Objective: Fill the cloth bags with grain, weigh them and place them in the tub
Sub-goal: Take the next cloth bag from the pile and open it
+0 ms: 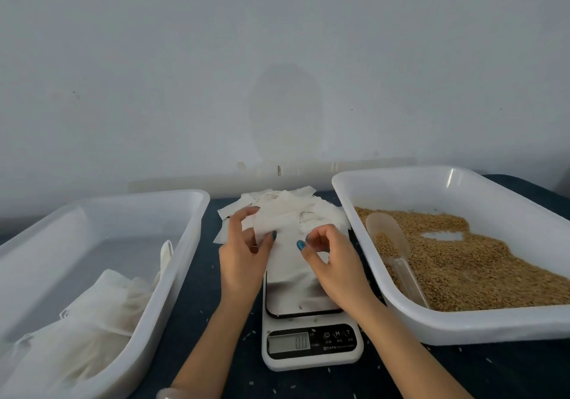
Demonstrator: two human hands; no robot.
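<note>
Head view. An empty cloth bag (285,238) is held up between the two hands, directly over the weighing plate of the scale (310,332). Whether its lower edge touches the plate cannot be told.

The left hand (243,258) pinches the bag's upper left edge, thumb in front and fingers (240,220) behind. The right hand (334,264) has its fingers curled at the upper right edge and appears to pinch one layer of the mouth.

Just beyond the fingers lies the pile of empty bags (279,199). To the right of the fingers the grain (462,263) fills a white tray (348,183), with the scoop (389,240) resting in it, bowl part-filled. To the left stands the tub (188,203), holding filled bags (101,303). Loose kernels dot the dark counter (468,371).

Judged handling: the bag is thin, limp and nearly weightless, so it will collapse unless the mouth is spread. Hold it at the rim, one layer per hand. Once loaded it should sag, and the rim needs a firm grip against spilling.
</note>
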